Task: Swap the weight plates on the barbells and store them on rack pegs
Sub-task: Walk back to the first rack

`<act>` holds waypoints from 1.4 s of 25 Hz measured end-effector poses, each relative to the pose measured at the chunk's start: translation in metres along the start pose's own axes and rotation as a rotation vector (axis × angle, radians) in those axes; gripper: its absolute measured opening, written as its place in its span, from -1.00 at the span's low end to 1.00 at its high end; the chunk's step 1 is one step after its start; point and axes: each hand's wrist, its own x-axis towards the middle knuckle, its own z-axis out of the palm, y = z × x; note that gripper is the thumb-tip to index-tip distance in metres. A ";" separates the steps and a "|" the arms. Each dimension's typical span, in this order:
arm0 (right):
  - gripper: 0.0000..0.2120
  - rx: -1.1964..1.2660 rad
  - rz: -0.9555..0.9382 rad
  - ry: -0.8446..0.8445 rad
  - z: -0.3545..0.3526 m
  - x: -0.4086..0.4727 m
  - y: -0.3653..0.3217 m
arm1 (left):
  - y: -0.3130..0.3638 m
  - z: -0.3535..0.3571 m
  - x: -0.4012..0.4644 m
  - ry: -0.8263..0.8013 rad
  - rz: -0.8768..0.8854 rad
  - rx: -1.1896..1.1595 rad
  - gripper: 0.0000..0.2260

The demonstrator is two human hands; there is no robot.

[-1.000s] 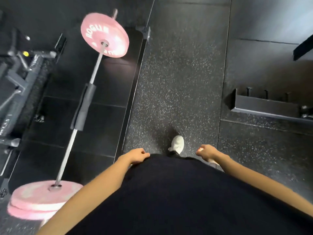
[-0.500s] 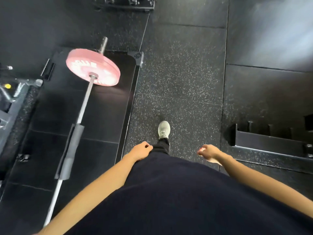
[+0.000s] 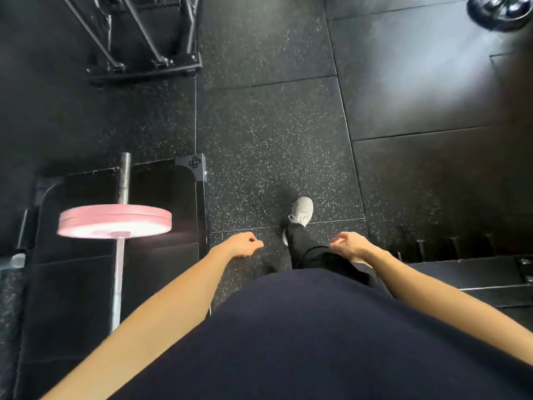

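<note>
At the far left, a round pink rubber weight plate [image 3: 114, 221] sits on the end of a steel barbell [image 3: 117, 287], seen nearly edge-on, with the bare sleeve end of the bar poking out beyond it. The bar lies over a smooth black lifting platform [image 3: 72, 298]. Above it, at the top left, stands the black metal base of a frame [image 3: 144, 64]. Right of the platform runs the black speckled rubber floor [image 3: 274, 140]. The left hand [image 3: 240, 245] hangs over that floor, its grip released, fingers loosely curled around nothing. Just right of it a grey sneaker [image 3: 301, 211] steps forward. The right hand [image 3: 350, 246] is likewise slack and empty. At the right edge lies a low black plate rack with upright pegs [image 3: 461, 269].
</note>
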 end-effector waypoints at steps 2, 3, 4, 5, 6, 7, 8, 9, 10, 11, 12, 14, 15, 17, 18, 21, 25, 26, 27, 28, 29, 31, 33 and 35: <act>-0.69 0.004 0.020 -0.027 -0.037 0.041 -0.009 | 0.030 -0.041 0.035 -0.053 0.016 0.068 -0.63; -0.69 0.010 0.024 -0.030 -0.061 0.065 -0.014 | 0.047 -0.066 0.053 -0.062 0.015 0.096 -0.63; -0.68 0.018 0.030 -0.027 -0.084 0.084 -0.020 | 0.062 -0.090 0.068 -0.057 0.005 0.107 -0.63; -0.68 0.020 0.024 -0.026 -0.110 0.101 -0.026 | 0.078 -0.114 0.080 -0.054 -0.009 0.122 -0.63; -0.67 0.034 0.025 -0.034 -0.138 0.116 -0.035 | 0.096 -0.142 0.091 -0.058 -0.023 0.131 -0.62; -0.66 0.051 0.023 -0.026 -0.168 0.131 -0.043 | 0.114 -0.172 0.105 -0.044 -0.022 0.153 -0.62; -0.66 0.064 0.009 -0.017 -0.198 0.146 -0.053 | 0.136 -0.205 0.117 -0.018 -0.015 0.178 -0.63; -0.66 0.082 -0.015 0.000 -0.227 0.160 -0.060 | 0.153 -0.233 0.131 0.024 -0.010 0.170 -0.64; -0.65 0.104 -0.021 0.027 -0.257 0.172 -0.067 | 0.172 -0.259 0.145 0.079 -0.001 0.159 -0.65; -0.64 0.116 -0.025 0.041 -0.285 0.183 -0.073 | 0.192 -0.284 0.157 0.115 0.015 0.147 -0.66; -0.64 0.126 -0.019 0.050 -0.306 0.192 -0.078 | 0.211 -0.303 0.168 0.128 0.021 0.127 -0.67; -0.65 0.164 -0.006 0.083 -0.344 0.213 -0.086 | 0.246 -0.334 0.193 0.116 0.037 0.118 -0.71; -0.65 0.190 0.012 0.096 -0.363 0.227 -0.087 | 0.264 -0.350 0.208 0.091 0.041 0.132 -0.73; -0.65 0.202 0.054 0.082 -0.397 0.254 -0.092 | 0.301 -0.382 0.240 0.036 0.055 0.167 -0.73; -0.65 0.214 0.080 0.063 -0.412 0.271 -0.093 | 0.320 -0.400 0.258 0.012 0.064 0.176 -0.71; -0.66 0.201 0.142 0.024 -0.464 0.313 -0.100 | 0.382 -0.469 0.310 -0.003 0.106 0.228 -0.70; -0.68 0.309 0.214 0.103 -0.570 0.368 -0.113 | 0.486 -0.587 0.370 -0.011 0.168 0.400 -0.69; -0.68 0.352 0.236 0.158 -0.595 0.381 -0.114 | 0.512 -0.611 0.384 -0.013 0.180 0.443 -0.66; -0.70 0.399 0.247 0.208 -0.620 0.391 -0.115 | 0.540 -0.631 0.395 -0.018 0.191 0.498 -0.64; -0.71 0.440 0.259 0.237 -0.643 0.401 -0.115 | 0.568 -0.647 0.405 -0.035 0.200 0.549 -0.62; -0.72 0.480 0.268 0.245 -0.662 0.411 -0.114 | 0.594 -0.659 0.416 -0.047 0.212 0.586 -0.61; -0.71 0.533 0.271 0.238 -0.700 0.432 -0.108 | 0.646 -0.678 0.437 -0.075 0.258 0.638 -0.61; -0.70 0.569 0.301 0.240 -0.742 0.457 -0.091 | 0.702 -0.692 0.462 -0.104 0.277 0.694 -0.62; -0.69 0.597 0.314 0.222 -0.781 0.486 -0.064 | 0.758 -0.698 0.490 -0.123 0.288 0.739 -0.63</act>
